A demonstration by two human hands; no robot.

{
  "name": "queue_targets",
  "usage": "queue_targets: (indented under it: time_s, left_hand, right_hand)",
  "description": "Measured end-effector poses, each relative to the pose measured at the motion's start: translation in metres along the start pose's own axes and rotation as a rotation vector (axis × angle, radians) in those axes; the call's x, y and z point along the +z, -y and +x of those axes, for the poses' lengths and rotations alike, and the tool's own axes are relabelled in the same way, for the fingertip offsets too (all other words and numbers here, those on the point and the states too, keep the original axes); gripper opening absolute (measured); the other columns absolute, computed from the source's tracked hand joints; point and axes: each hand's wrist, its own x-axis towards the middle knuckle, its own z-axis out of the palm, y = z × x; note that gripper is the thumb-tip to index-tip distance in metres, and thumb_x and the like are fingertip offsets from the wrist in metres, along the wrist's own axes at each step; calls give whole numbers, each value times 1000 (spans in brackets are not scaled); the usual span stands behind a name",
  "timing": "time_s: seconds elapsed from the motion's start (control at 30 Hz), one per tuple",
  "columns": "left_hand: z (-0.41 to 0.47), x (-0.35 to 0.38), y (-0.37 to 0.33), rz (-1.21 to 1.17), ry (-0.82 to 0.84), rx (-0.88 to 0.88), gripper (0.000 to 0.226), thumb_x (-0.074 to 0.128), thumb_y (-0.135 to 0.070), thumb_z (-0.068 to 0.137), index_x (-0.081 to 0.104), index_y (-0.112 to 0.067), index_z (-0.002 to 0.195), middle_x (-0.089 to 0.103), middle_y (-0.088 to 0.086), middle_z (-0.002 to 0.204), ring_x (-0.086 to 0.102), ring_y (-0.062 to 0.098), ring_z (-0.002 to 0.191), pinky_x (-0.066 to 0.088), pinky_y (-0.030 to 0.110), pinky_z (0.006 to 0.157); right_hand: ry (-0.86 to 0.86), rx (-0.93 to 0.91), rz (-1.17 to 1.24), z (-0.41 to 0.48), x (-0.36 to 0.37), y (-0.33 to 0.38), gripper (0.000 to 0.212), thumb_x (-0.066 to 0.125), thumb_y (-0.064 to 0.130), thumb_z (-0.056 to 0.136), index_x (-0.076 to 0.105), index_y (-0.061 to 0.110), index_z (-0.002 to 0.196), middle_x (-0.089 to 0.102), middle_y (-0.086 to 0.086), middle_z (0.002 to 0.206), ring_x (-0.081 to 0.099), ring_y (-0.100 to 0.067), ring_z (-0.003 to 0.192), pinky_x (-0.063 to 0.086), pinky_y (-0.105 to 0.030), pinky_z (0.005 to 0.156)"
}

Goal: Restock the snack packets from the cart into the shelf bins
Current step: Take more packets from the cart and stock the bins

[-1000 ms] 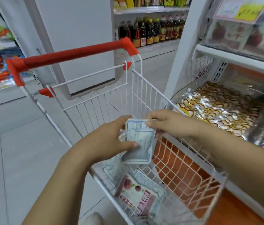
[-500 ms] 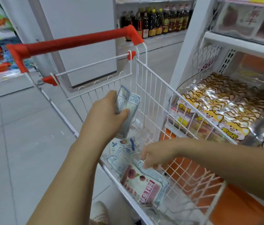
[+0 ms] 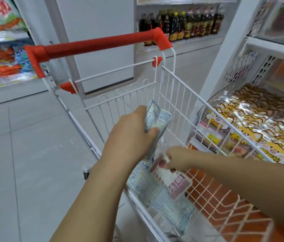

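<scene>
Snack packets (image 3: 169, 205) lay loose in the cart (image 3: 181, 95), with both hands reaching over it.
Blur smeared the print on the pink packet (image 3: 178, 183), and the cart's near end ran off the lower edge. The left hand (image 3: 130, 137) gripped a white packet (image 3: 157, 119) upright above the cart, thumb across its face. The right hand (image 3: 178, 159) pinched the pink packet's top edge low inside the cart. To the right of the cart stood a shelf bin (image 3: 239, 69) of yellow packs (image 3: 260, 123), and pale floor tiles (image 3: 24, 154) lay to its left.

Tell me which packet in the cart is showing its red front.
The red-fronted packet that the right hand pinches. The loose packets by it and the gripped packets in the left hand show only pale, blue-printed backs.
</scene>
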Motion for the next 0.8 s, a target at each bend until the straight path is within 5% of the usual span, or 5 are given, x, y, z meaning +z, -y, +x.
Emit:
queue_targets:
  time_s: [0.17,0.43,0.6,0.7,0.8]
  left_hand:
    - [-2,2,-2,41,-13,-4,18,64,-31,92,53,-20,101,64,2,89,61,25,83,49,35,67]
    - [-1,4,-2,82,-19,-17,18,63,-32,92,50,-19,95,61,2,85,59,26,81,44,34,63]
    - [-1,5,0,80,-21,-10,18,63,-32,92,51,-20,97,62,2,86,60,26,82,45,33,63]
    - [0,5,1,87,-10,-14,18,63,-33,93,51,-20,100,62,2,88,60,27,83,48,35,66]
    - [1,5,3,53,-20,-7,19,64,-33,92,53,-20,101,64,1,88,62,25,83,52,36,69]
  right_hand:
    - [-338,64,-275,4,6,-12,22,66,22,93,50,15,107,53,-4,103,57,-24,92,48,-39,73]
    - [172,-123,-310,-2,59,7,96,81,33,81,23,5,152,45,-19,145,51,-34,127,47,-42,105]
    - [301,-91,-251,-2,55,12,97,81,42,79,28,3,150,42,-18,150,45,-34,135,40,-42,112]
    - [378,-148,-341,-6,46,19,57,79,46,80,59,3,113,63,-15,112,62,-27,99,54,-40,90]
    - [155,-199,-308,-23,18,19,20,73,25,85,65,8,92,52,2,70,48,-13,62,42,-24,57]
